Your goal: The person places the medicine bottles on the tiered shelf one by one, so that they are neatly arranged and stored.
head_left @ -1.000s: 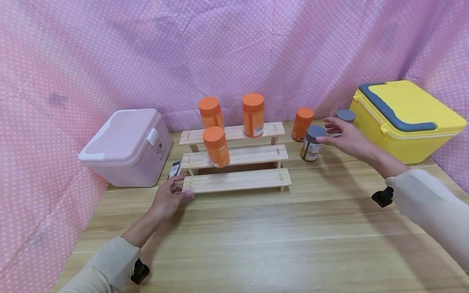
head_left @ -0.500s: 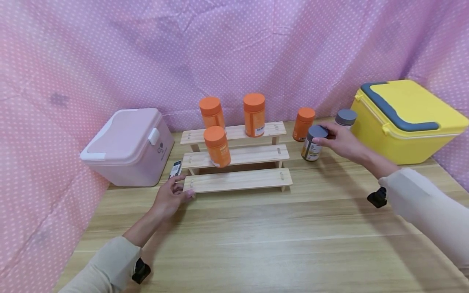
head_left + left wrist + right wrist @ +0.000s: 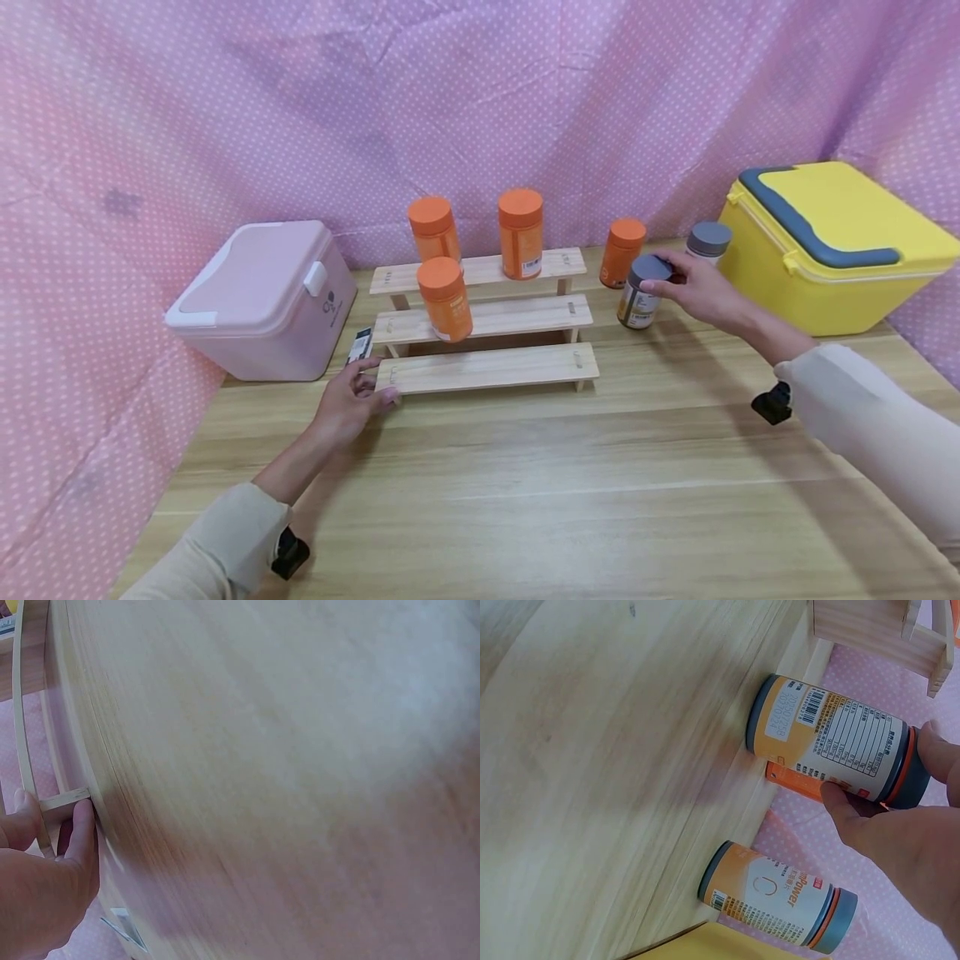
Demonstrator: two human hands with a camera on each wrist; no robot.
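Observation:
My left hand (image 3: 347, 407) grips the left end of the lowest board of a three-step wooden display rack (image 3: 487, 369). In the left wrist view, the thumb lies on the board and the fingers touch its leg (image 3: 66, 799). My right hand (image 3: 703, 292) holds a grey-lidded supplement jar (image 3: 639, 307) upright on the table, right of the rack. The right wrist view shows the thumb at its lid and a finger along the labelled side of the jar (image 3: 832, 735). Orange jars stand on the rack: two on the top step (image 3: 521, 237), one on the middle step (image 3: 446, 302).
Another orange jar (image 3: 622, 254) stands just behind the held one. A second grey-lidded jar (image 3: 708, 242) is beside the yellow box (image 3: 832, 250) at the right. A pale pink box (image 3: 262, 300) sits left of the rack, with a small dark-and-white item (image 3: 360, 344) between them.
My right hand has moved left and down onto the grey-lidded jar and taken hold of it. The jar stays in its place. My left hand keeps its grip on the rack.

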